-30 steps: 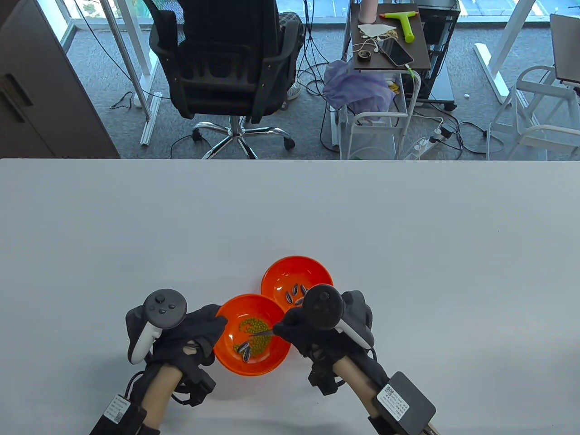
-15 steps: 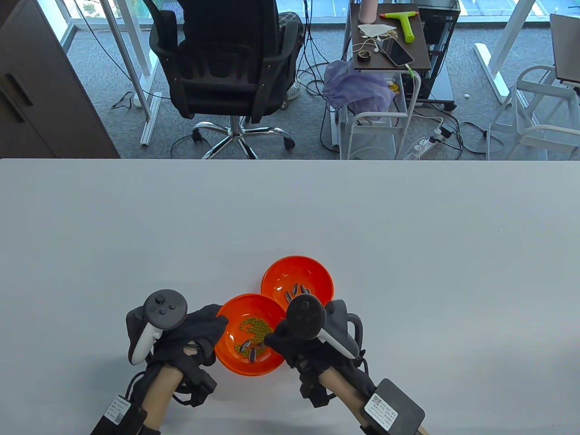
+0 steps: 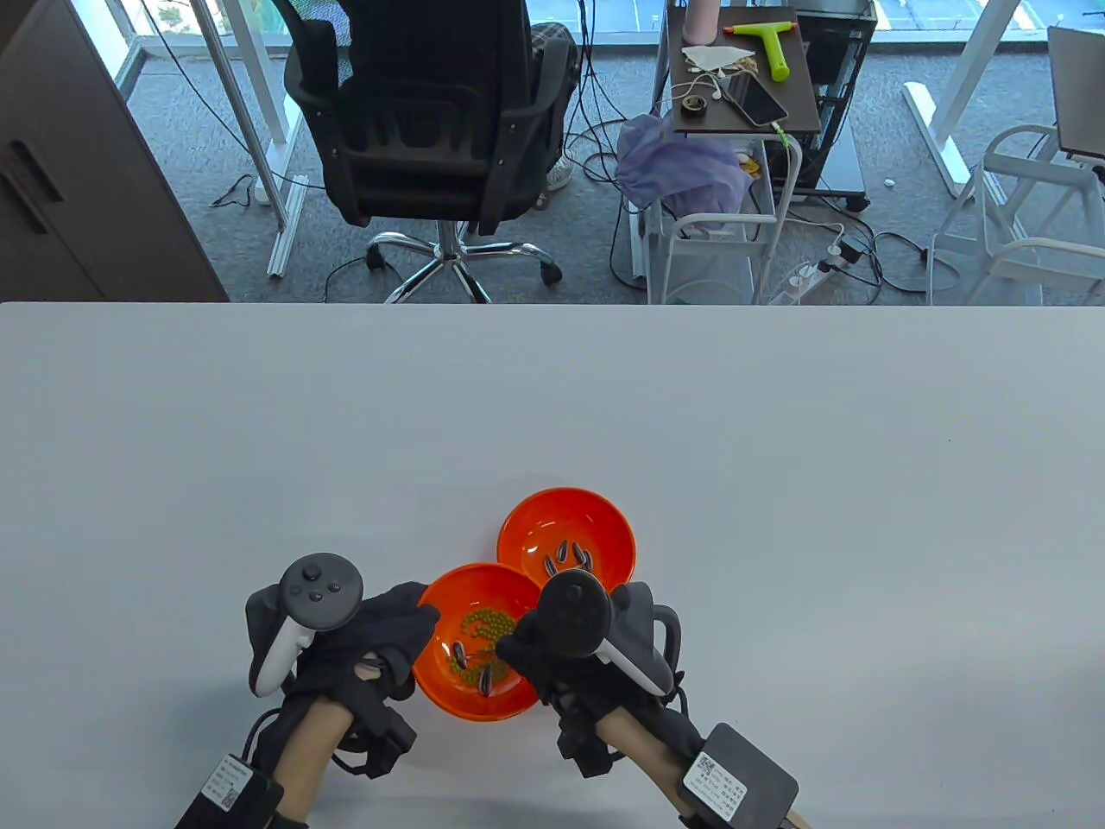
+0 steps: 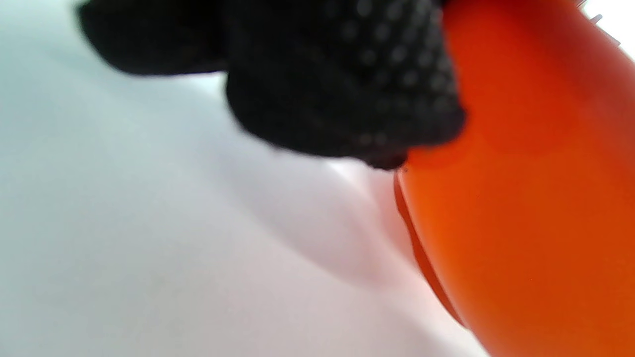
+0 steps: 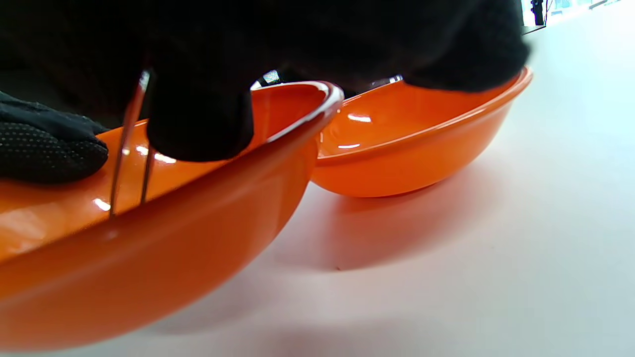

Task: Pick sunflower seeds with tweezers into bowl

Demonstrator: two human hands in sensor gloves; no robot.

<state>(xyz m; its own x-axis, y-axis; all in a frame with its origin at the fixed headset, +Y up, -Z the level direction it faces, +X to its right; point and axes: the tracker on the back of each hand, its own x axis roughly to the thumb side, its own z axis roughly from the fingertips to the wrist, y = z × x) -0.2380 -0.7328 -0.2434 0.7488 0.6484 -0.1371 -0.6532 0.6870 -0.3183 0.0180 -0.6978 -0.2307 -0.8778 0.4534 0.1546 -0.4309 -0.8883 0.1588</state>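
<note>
Two orange bowls touch at the table's front. The near bowl (image 3: 483,704) holds green beans (image 3: 488,622) and a few striped sunflower seeds (image 3: 460,652). The far bowl (image 3: 561,514) holds several sunflower seeds (image 3: 565,557). My left hand (image 3: 414,635) grips the near bowl's left rim; its fingers (image 4: 337,79) press on the bowl's wall (image 4: 521,198). My right hand (image 3: 518,648) pinches metal tweezers (image 5: 128,144), whose two prongs stand slightly apart and reach down into the near bowl (image 5: 149,258). The tips are hidden behind the rim. The far bowl (image 5: 412,148) sits just behind.
The white table (image 3: 777,475) stretches wide around the bowls. Beyond its far edge stand an office chair (image 3: 432,129) and a cart (image 3: 742,78) with small items.
My right hand has moved left and nearer, from beside the far bowl to over the near bowl, bringing the tweezers down among its seeds. My left hand and the near bowl shifted slightly.
</note>
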